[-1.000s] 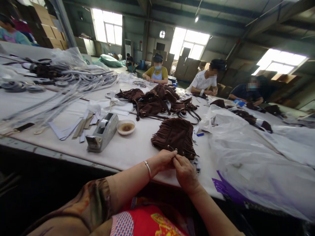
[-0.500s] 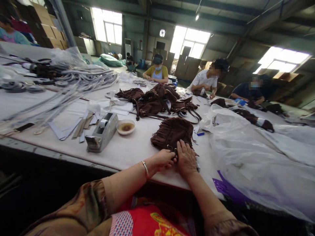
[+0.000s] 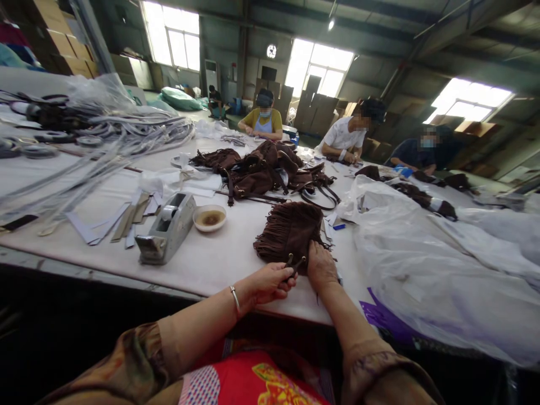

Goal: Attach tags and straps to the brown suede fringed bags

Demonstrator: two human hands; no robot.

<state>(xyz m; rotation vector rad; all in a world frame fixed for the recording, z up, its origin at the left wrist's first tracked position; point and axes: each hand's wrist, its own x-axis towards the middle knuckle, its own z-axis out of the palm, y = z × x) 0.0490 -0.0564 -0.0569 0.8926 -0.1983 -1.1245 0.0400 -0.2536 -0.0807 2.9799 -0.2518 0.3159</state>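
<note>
A dark brown fringed bag [image 3: 291, 228] lies on the white table with its opening end towards me. Closed in a pinch, my left hand [image 3: 274, 282] holds the brown drawstring cords [image 3: 294, 273], which come out through two brass eyelets at that end of the bag. My right hand [image 3: 323, 267] rests at the bag's near right side, its fingers curled over the edge; the thumb and the underside are hidden.
Left of the bag stand a small bowl [image 3: 210, 218] of brownish liquid and a grey tape dispenser [image 3: 166, 230]. Brown bags [image 3: 257, 171] are heaped behind. Clear plastic sheeting [image 3: 422, 264] covers the right side. Co-workers sit across the table.
My left hand has drawn the cords towards me, away from the eyelets. My right hand has slid off the bag's face to its right edge. The view has shifted slightly.
</note>
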